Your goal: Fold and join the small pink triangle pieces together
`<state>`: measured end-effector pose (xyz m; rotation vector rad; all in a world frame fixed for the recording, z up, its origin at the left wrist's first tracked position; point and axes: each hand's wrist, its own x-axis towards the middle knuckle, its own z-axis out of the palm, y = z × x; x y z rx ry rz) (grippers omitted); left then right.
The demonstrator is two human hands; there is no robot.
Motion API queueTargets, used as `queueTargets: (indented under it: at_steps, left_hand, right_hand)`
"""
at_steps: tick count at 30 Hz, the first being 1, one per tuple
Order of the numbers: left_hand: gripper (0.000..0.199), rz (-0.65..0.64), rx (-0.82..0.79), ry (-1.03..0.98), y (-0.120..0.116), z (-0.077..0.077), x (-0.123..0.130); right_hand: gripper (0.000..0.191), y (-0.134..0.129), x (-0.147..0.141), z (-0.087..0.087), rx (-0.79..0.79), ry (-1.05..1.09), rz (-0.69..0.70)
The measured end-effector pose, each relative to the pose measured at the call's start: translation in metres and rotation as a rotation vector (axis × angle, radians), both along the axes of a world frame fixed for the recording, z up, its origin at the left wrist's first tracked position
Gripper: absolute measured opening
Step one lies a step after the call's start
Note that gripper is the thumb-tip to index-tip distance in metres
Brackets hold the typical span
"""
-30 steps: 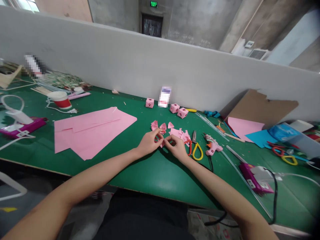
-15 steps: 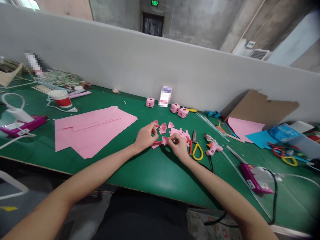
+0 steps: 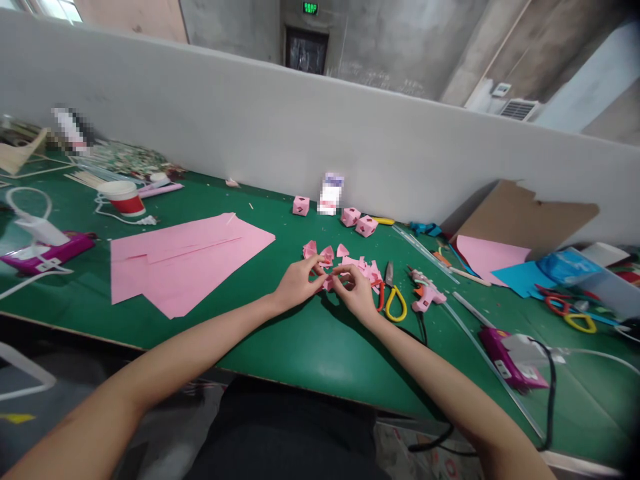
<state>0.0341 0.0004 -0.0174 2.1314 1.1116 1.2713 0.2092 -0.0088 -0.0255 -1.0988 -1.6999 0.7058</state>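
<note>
Between the fingertips of both hands is a small folded piece of pink paper (image 3: 327, 284), partly hidden by the fingers. My left hand (image 3: 299, 284) pinches its left side, and my right hand (image 3: 358, 292) pinches it from the right. Just beyond the fingers lie small folded pink paper pieces (image 3: 309, 249) and another pointed pink piece (image 3: 343, 250). Pink paper scraps (image 3: 369, 268) are heaped behind my right hand. Scissors with red and yellow handles (image 3: 396, 303) rest just right of that hand.
Pink sheets (image 3: 185, 267) lie to the left. Pink paper cubes (image 3: 301, 205) stand near the partition (image 3: 240, 127). A glue gun (image 3: 427, 294), clear sticks (image 3: 480, 347) and a purple power strip (image 3: 510, 360) are on the right. A paper cup (image 3: 125, 199) stands at the left back.
My left hand has moved right and slightly down, leaving a folded pink piece on the table and meeting my right hand at the paper. The right hand has barely moved.
</note>
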Motion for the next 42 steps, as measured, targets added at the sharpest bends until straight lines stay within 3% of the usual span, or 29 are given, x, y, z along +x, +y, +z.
queueTargets:
  at_steps: [5,18,26,31,36,42]
  left_hand:
    - [0.025,0.046,0.02,0.002,0.0022,0.0006,-0.0022]
    - [0.033,-0.018,0.035,0.096,-0.0004,-0.0064,0.001]
    - [0.039,-0.04,0.023,0.116,-0.0032,-0.0065,0.0042]
    - [0.038,-0.024,0.018,0.1,-0.0052,-0.0065,0.0065]
    - [0.037,-0.016,-0.002,0.058,-0.0018,-0.0067,0.0032]
    - [0.038,-0.021,-0.002,0.054,-0.0014,-0.0057,0.0026]
  right_hand:
    - [0.014,0.0006,0.0015,-0.0019,-0.067,0.014,-0.012]
    - [0.018,0.0,-0.0003,-0.0016,0.011,-0.095,-0.002]
    - [0.01,0.0002,-0.0008,-0.004,0.078,-0.181,-0.011]
    - [0.006,0.0008,-0.0002,-0.0051,0.025,-0.137,0.001]
    - [0.011,-0.0004,-0.0009,-0.0023,-0.033,-0.081,0.026]
    - [0.017,-0.0002,-0.001,-0.0022,0.011,-0.14,-0.01]
